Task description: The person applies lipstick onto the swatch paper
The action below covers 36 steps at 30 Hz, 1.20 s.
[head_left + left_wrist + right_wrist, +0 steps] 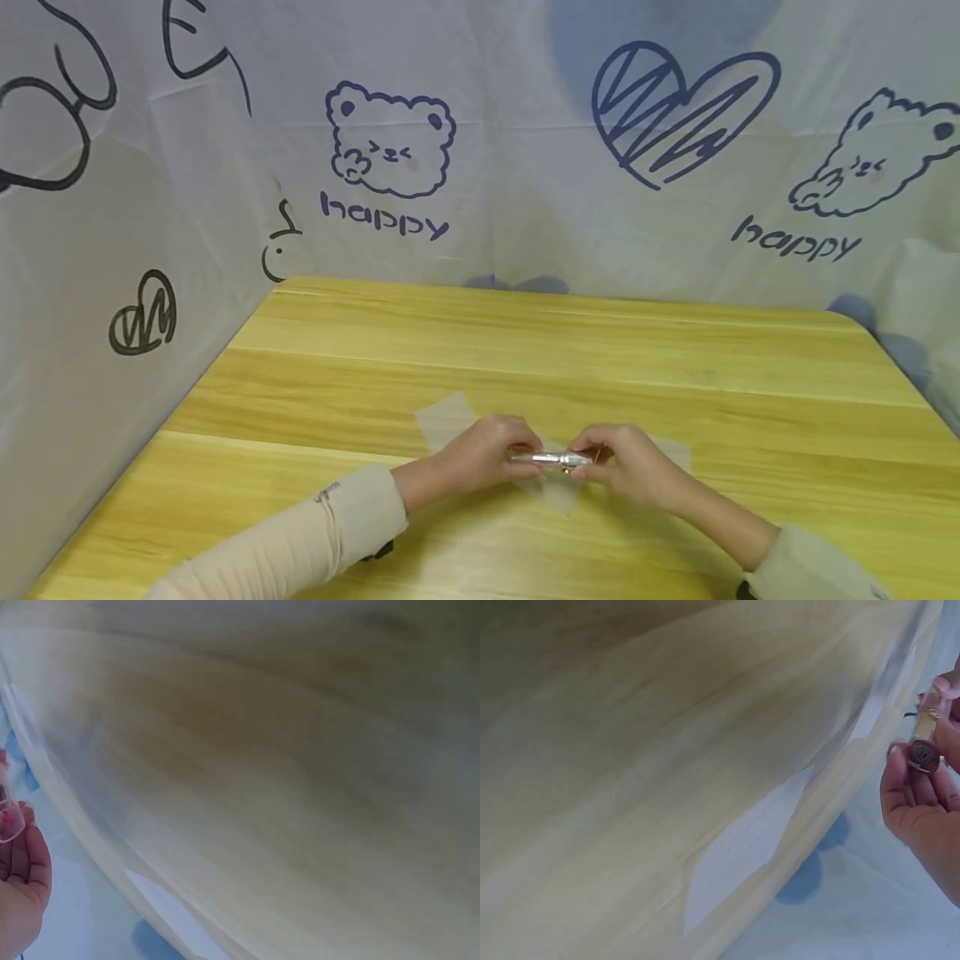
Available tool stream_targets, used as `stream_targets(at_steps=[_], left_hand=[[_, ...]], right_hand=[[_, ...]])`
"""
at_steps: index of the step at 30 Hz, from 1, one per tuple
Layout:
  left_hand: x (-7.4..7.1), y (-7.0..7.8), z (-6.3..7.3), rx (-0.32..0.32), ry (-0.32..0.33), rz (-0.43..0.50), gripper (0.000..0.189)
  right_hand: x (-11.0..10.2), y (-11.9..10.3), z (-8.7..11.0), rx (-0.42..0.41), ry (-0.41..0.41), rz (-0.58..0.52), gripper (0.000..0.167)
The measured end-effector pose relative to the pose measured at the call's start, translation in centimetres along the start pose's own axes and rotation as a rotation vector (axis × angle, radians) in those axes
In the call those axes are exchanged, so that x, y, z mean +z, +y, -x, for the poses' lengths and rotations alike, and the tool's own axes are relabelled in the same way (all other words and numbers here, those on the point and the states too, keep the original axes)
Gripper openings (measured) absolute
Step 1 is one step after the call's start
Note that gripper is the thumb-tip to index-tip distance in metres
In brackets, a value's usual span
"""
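A small, shiny clear tube (553, 460) lies level between both hands, above the table. My left hand (483, 454) pinches its left end between thumb and fingers, and my right hand (637, 462) pinches the right end the same way. Seen from the right wrist, the clear tube (925, 727) has a dark round end and something yellowish inside. From the left wrist, one clear rounded end (9, 821) with a red mark shows at the image edge, above the fingers. Fingers hide both ends in the head view.
Pale, thin paper squares lie on the wood-grain table (525, 350): a left square (444, 418), a middle square (555, 498) under the hands, and a right square (677, 452) partly behind the right hand. A white cloth (517, 167) with drawings hangs around the table's far and left edges.
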State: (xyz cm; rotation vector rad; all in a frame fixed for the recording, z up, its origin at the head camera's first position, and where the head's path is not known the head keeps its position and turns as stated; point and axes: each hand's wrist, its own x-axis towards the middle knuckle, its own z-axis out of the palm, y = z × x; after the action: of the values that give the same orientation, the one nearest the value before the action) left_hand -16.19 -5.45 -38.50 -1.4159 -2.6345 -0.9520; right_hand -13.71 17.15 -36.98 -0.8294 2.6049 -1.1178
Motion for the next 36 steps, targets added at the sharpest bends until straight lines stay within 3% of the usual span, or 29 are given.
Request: stream_targets(at_steps=[5,13,18,30,36], left_hand=[[-0.3,-0.2,0.1,-0.033,0.029,0.012,0.025],[-0.7,-0.5,0.0,-0.111,-0.039,0.054,0.021],[-1.0,-0.8,-0.2,-0.162,-0.037,0.108,0.019],[-1.2,-1.6,-1.6,-0.145,0.116,0.112,0.023],[-1.3,-2.3,-2.6,-0.184,0.196,0.153,0.024]], right_hand=[[-0.5,0.2,0.2,0.018,0.003,-0.028,0.021],[-0.9,0.5,0.5,0.008,0.007,-0.046,0.022],[-1.2,0.9,0.7,0.029,0.040,-0.074,0.024],[-1.3,0.1,0.6,0.116,0.086,-0.418,0.039],[-1.1,0.3,0.6,0.168,0.135,-0.579,0.041]])
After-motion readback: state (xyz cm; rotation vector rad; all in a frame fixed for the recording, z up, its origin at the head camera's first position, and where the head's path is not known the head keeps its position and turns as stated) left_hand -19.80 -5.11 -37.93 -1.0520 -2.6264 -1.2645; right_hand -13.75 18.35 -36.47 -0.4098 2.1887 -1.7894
